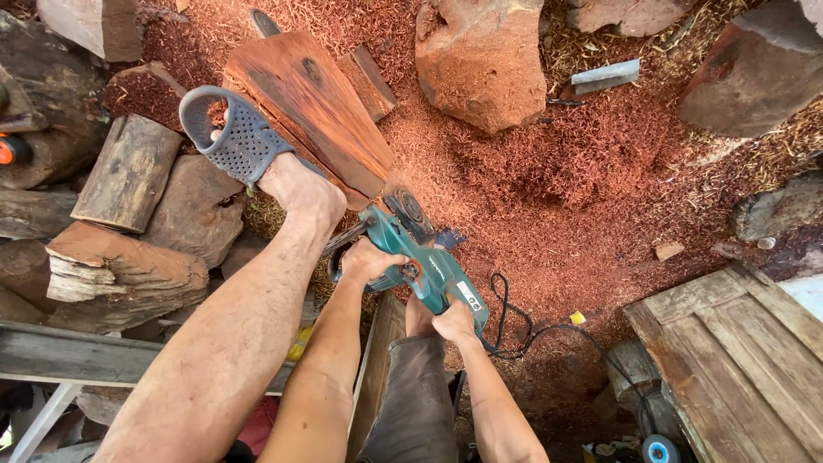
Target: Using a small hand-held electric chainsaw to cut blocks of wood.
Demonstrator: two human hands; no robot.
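Note:
A teal electric chainsaw (420,257) is held in both hands, its bar cutting into the lower end of a reddish wooden slab (313,107). My left hand (367,260) grips the front handle. My right hand (454,324) grips the rear handle, where a black cord (514,330) leaves the saw. My left foot in a grey perforated clog (236,137) presses on the slab's left edge. Fine dust sprays from the cut.
Red sawdust (583,171) covers the ground. Logs and offcuts (129,171) are stacked at the left, a big reddish block (484,60) lies beyond the slab, and a weathered wooden panel (737,351) sits at the lower right.

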